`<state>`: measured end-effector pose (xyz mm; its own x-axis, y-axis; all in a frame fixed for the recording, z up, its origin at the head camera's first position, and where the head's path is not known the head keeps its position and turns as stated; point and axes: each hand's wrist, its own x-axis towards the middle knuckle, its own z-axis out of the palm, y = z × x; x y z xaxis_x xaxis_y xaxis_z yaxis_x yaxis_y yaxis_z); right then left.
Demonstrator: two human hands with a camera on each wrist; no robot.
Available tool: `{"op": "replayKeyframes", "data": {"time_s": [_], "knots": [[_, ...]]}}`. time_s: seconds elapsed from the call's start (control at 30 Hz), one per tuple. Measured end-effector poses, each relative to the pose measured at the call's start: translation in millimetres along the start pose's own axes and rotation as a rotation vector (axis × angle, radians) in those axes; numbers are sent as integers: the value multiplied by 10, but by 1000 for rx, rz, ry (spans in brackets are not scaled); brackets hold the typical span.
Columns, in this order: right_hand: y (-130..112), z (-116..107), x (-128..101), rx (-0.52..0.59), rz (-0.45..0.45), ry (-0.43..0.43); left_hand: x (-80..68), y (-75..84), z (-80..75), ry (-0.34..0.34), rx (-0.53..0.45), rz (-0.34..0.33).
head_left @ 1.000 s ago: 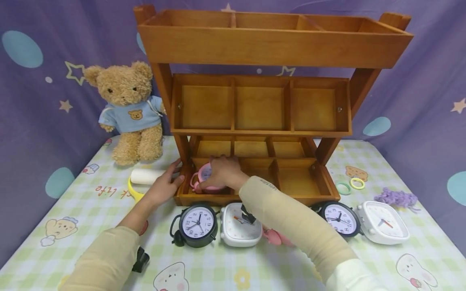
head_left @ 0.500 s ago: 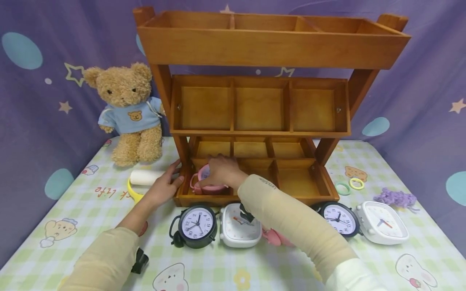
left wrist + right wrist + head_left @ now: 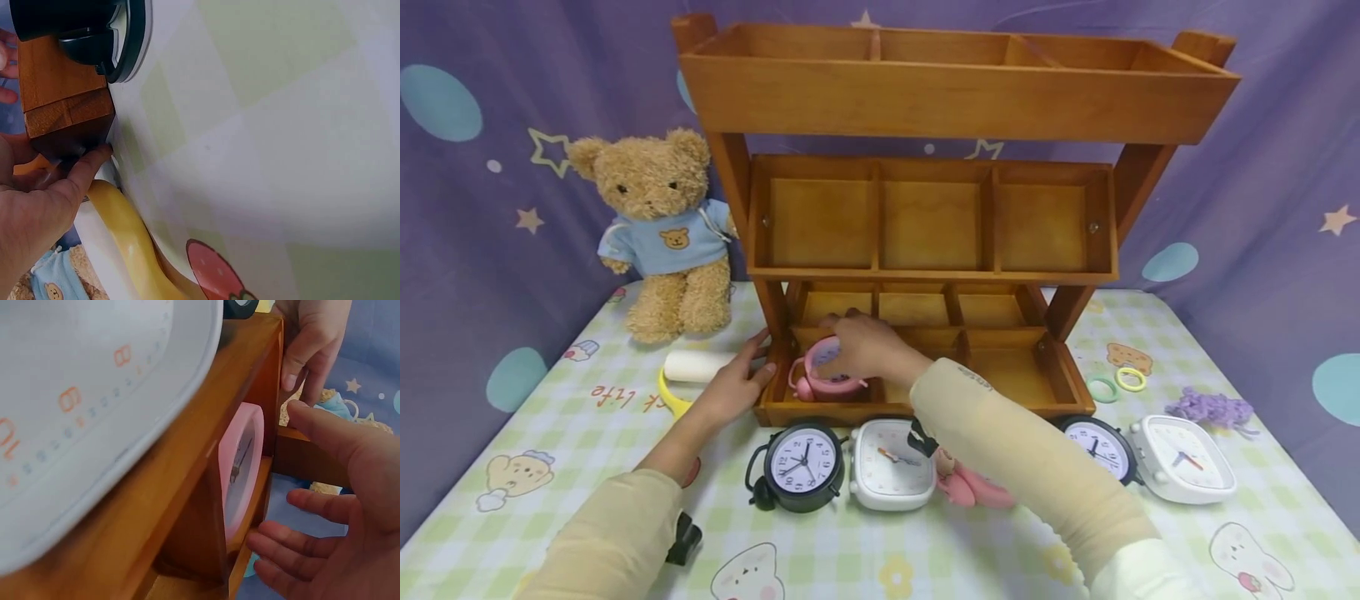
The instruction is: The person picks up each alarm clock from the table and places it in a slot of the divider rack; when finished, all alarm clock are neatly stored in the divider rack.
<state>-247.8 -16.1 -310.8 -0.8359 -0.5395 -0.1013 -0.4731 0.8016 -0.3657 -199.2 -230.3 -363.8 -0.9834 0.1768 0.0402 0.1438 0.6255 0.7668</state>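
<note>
A pink alarm clock (image 3: pixel 823 372) stands in the front left compartment of the wooden shelf's bottom tray (image 3: pixel 925 408). My right hand (image 3: pixel 865 346) hovers over its top and right side. In the right wrist view the pink clock (image 3: pixel 240 465) leans against the compartment wall, and my right hand (image 3: pixel 331 550) is spread beside it with fingers relaxed and a small gap. My left hand (image 3: pixel 733 385) rests against the tray's left end. Its thumb presses the wooden corner (image 3: pixel 62 94) in the left wrist view.
In front of the shelf lie a black round clock (image 3: pixel 801 462), a white square clock (image 3: pixel 891 467), another pink clock (image 3: pixel 977 487), a second black clock (image 3: pixel 1097 446) and a second white clock (image 3: pixel 1183 468). A teddy bear (image 3: pixel 662 233), a white roll (image 3: pixel 696 365) and hair rings (image 3: pixel 1107 387) sit alongside.
My right hand has drawn back slightly to the right off the pink clock, so more of its face shows. The left hand has stayed on the shelf's end.
</note>
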Motion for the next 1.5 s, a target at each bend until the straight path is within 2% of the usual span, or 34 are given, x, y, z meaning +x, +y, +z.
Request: {"op": "replayKeyframes", "data": {"time_s": [0.17, 0.43, 0.6, 0.77, 0.97, 1.33, 1.5], "knots": [[67, -33, -56, 55, -64, 26, 3, -5, 4, -5, 10, -3], [141, -61, -168, 101, -98, 53, 5, -5, 2, -20, 18, -14], [220, -60, -230, 131, -175, 91, 11, -11, -3, -26, 23, -24], [311, -69, -313, 206, -231, 109, 12, -8, -4, -33, 15, -36], [397, -113, -430, 307, -248, 120, 9, -7, 3, -26, 15, -24], [584, -205, -635, 403, -221, 139, 24, -8, 6, -40, 20, -53], [688, -252, -758, 408, -226, 169, 18, -3, 1, -45, 16, -63]]}}
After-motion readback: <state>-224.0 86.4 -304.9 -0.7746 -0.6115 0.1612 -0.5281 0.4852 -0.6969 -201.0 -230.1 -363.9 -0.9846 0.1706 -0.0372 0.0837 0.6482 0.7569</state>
